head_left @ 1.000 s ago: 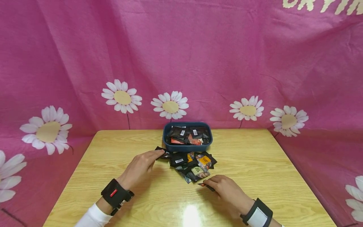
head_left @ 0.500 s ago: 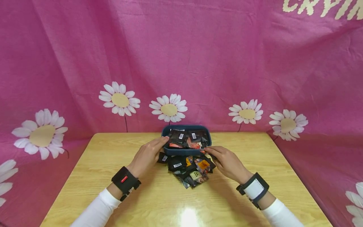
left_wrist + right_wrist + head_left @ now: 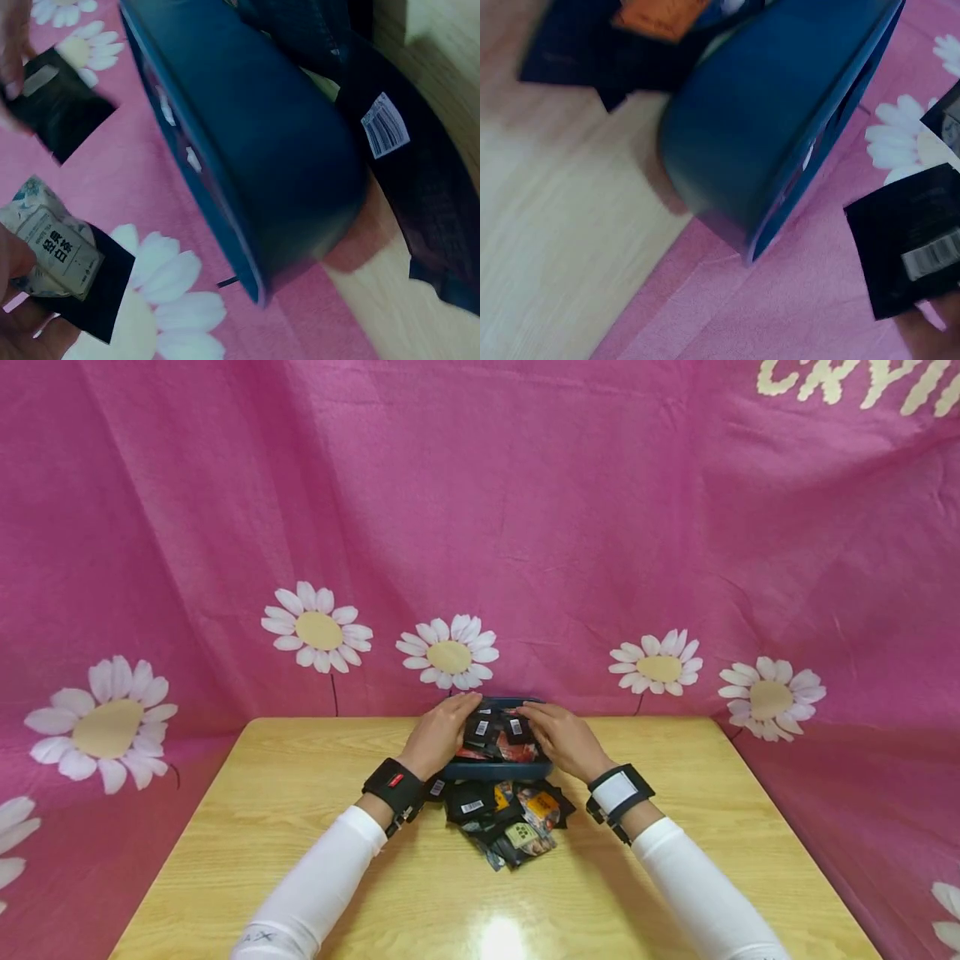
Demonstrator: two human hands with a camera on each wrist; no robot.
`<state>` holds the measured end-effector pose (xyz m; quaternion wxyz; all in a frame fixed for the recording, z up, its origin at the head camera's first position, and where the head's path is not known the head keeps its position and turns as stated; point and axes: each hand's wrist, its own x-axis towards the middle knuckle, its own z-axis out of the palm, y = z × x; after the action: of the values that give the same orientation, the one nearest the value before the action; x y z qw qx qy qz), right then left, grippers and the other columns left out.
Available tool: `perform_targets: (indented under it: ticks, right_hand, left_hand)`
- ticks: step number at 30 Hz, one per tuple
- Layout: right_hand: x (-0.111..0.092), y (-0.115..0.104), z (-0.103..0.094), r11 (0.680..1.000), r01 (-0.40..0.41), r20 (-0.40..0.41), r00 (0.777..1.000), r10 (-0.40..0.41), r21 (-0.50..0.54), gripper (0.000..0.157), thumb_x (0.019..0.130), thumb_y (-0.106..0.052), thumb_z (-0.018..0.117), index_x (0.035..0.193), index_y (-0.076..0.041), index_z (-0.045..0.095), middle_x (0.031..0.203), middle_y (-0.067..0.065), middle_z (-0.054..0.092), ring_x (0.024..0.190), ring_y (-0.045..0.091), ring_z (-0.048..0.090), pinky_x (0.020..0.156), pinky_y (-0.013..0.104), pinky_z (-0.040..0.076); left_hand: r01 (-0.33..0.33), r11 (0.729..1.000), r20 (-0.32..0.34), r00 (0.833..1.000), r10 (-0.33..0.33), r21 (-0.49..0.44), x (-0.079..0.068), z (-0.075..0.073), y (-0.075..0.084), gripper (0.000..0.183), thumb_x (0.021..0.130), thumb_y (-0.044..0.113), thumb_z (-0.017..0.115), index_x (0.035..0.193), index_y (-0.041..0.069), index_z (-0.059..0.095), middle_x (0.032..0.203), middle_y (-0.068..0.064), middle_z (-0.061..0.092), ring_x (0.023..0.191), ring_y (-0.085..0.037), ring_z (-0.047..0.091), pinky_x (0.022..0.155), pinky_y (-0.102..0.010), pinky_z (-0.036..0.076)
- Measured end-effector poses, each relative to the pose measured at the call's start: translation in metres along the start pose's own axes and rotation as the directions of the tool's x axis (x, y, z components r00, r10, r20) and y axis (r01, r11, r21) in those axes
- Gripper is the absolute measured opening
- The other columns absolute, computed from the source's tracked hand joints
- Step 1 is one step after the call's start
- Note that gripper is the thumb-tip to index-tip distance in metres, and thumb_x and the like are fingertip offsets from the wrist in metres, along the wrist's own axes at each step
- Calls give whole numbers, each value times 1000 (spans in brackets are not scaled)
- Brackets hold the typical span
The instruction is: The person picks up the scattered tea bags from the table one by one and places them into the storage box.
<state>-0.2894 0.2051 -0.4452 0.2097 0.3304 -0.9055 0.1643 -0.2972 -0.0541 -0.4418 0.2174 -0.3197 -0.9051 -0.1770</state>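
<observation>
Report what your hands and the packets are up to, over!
Left hand gripping labelled packet; right hand gripping barcoded packet. Both packets above blue box. Loose pile on the near side; nothing visibly blocking.

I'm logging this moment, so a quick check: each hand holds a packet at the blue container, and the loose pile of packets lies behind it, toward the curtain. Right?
Not quite: the loose pile of packets lies on the near side of the blue container, not behind it, as the head view shows. The left hand does hold a packet, and the right hand a second packet.
</observation>
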Motion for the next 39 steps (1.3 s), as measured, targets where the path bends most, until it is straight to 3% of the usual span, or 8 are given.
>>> perform_targets:
  ticks: [3, 8, 12, 19, 22, 27, 33, 39]
  right_hand:
    - [-5, 2, 8, 1000, -19, 116, 993, 17, 18, 49, 96, -26, 64, 139, -5, 56, 139, 18, 54, 125, 38, 53, 105, 54, 41]
    - [-19, 1, 11, 999, -40, 187, 982, 37, 12, 62, 94, -39, 64, 143, -4, 51, 148, 20, 44, 133, 43, 43, 109, 60, 34]
    - [-26, -2, 4, 999, -42, 146, 988, 42, -2, 63, 92, -40, 66, 143, -6, 51, 149, 20, 43, 136, 42, 39, 110, 59, 32]
    - [-47, -19, -3, 997, 79, -12, 997, -79, -21, 44, 88, -26, 73, 127, -7, 63, 128, 12, 57, 119, 29, 54, 98, 48, 47]
    - [-64, -23, 0, 994, 112, 8, 994, -112, -19, 40, 87, -24, 74, 124, -10, 65, 124, 8, 59, 113, 24, 57, 91, 43, 52]
    - [-88, -25, 15, 998, 61, 167, 984, -63, 18, 50, 85, -31, 76, 130, -13, 63, 132, 8, 57, 119, 26, 56, 92, 46, 52]
    - [-98, -20, 25, 997, -28, 321, 947, 3, 75, 61, 87, -36, 74, 140, -14, 55, 143, 12, 50, 127, 31, 51, 98, 50, 48]
    - [-101, -20, 29, 986, -116, 405, 913, 59, 118, 63, 89, -36, 72, 144, -14, 51, 147, 18, 46, 130, 36, 48, 102, 52, 45]
  left_hand:
    - [31, 999, 198, 980, -29, -8, -6, 11, 0, 59, 98, 25, 61, 151, 8, 40, 152, -15, 41, 142, -35, 35, 115, -53, 29]
    - [110, 994, 429, 898, -95, -10, -24, 17, -3, 78, 94, 53, 56, 157, 18, 26, 162, -9, 22, 149, -36, 14, 116, -64, 12]
    - [123, 992, 427, 899, -99, -28, -35, 12, -8, 80, 94, 56, 56, 158, 19, 25, 164, -8, 18, 150, -35, 11, 115, -65, 10]
    - [93, 989, 249, 967, -62, -114, -63, -2, -13, 73, 93, 46, 62, 153, 14, 36, 159, -13, 28, 145, -37, 27, 116, -59, 21]
    - [103, 987, 210, 975, -75, -122, -79, -6, -14, 65, 92, 38, 66, 146, 10, 47, 151, -14, 40, 138, -36, 38, 111, -56, 33]
    - [117, 989, 252, 963, -93, -85, -97, -10, -20, 60, 89, 32, 72, 141, 9, 53, 149, -13, 44, 134, -32, 44, 105, -52, 42]
    - [179, 981, 207, 965, -159, -80, -97, -5, -24, 52, 84, 24, 76, 130, 7, 59, 143, -12, 49, 128, -30, 50, 99, -51, 47]
    - [194, 979, 405, 901, -154, -59, -109, 4, -28, 65, 86, 28, 74, 142, 5, 52, 145, -18, 48, 134, -36, 45, 108, -49, 39]
